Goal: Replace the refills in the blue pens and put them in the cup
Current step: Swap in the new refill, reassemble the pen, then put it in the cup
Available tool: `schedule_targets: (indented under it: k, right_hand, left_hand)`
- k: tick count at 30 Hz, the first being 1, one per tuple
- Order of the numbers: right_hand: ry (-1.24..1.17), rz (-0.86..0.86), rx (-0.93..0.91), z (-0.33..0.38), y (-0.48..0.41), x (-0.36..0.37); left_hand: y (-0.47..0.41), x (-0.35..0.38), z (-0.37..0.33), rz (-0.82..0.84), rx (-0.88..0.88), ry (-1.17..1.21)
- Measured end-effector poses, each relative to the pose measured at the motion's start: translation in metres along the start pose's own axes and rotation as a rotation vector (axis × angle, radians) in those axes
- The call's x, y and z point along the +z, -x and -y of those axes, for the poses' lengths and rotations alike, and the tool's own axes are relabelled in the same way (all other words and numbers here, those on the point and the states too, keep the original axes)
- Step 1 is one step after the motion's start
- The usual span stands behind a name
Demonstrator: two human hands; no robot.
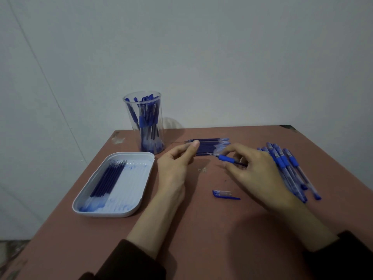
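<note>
My right hand (256,170) grips an uncapped blue pen (227,159) by its barrel, with the blue rubber grip and tip pointing left. The pen's blue cap (224,194) lies on the table in front of it. My left hand (175,166) has its fingers curled. Its thumb and forefinger pinch the left end of a refill in the row of new refills (212,145) at the back. A clear cup (144,122) stands at the back left with several blue pens in it. To the right, partly under my right hand, lies a pile of capped blue pens (294,170).
A white tray (129,207) at the front left holds several dark blue refills (109,180) and ink smears. The brown table (201,229) ends at a grey wall behind the cup. Its left edge runs close to the tray.
</note>
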State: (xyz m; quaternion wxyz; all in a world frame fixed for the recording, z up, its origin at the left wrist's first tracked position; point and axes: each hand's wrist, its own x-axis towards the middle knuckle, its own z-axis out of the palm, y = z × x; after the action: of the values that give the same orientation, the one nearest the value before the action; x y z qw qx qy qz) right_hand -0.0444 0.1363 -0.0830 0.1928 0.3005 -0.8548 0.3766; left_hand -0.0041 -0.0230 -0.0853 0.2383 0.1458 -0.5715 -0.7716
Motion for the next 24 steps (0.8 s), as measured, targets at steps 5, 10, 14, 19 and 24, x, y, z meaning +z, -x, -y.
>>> schedule_targets:
  k: [5, 10, 14, 19, 24]
  right_hand:
    - [-0.079, -0.163, 0.116, -0.005, -0.004, -0.006]
    - [-0.059, -0.149, 0.138, -0.003, -0.003, -0.008]
    - [-0.058, -0.127, 0.141, -0.004, -0.003, -0.007]
    - [-0.054, -0.068, 0.138, -0.004, -0.002, -0.007]
    - [0.038, 0.019, 0.063, 0.0, 0.0, -0.008]
  left_hand:
    - [0.002, -0.004, 0.0, 0.216, 0.057, -0.388]
    - [0.009, -0.003, 0.006, 0.434, 0.126, -0.729]
    - [0.008, -0.004, 0.005, 0.464, 0.095, -0.732]
    - [0.005, -0.006, 0.003, 0.444, 0.109, -0.745]
    - [0.002, -0.004, -0.002, 0.35, 0.073, -0.465]
